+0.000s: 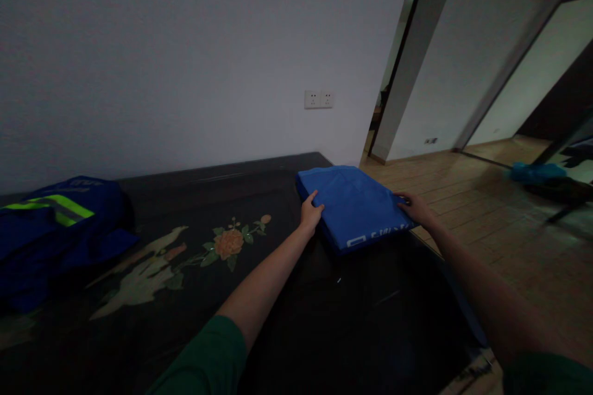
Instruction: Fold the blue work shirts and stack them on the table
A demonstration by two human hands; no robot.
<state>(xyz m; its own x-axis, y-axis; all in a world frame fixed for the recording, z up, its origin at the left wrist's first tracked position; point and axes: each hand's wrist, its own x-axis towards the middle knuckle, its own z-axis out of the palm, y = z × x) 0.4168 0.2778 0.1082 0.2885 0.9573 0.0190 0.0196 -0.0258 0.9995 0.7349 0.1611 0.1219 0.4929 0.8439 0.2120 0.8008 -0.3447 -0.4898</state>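
Green sleeves point(210, 352) lead to the left hand point(311, 212) and right hand point(414, 208), fingers a little apart on the blue bundle point(354, 203), grip unclear, and pushing hard could drop it off the dark table's point(343, 314) edge beside it.

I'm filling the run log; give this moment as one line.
left hand: blue bundle, left edge; right hand: its right edge; bundle: dark table, right end; striped cloth: farther left

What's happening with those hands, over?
Left hand, right hand: at opposite sides of blue bundle. Bundle on dark table. Nothing visible blocking; striped garment off left.
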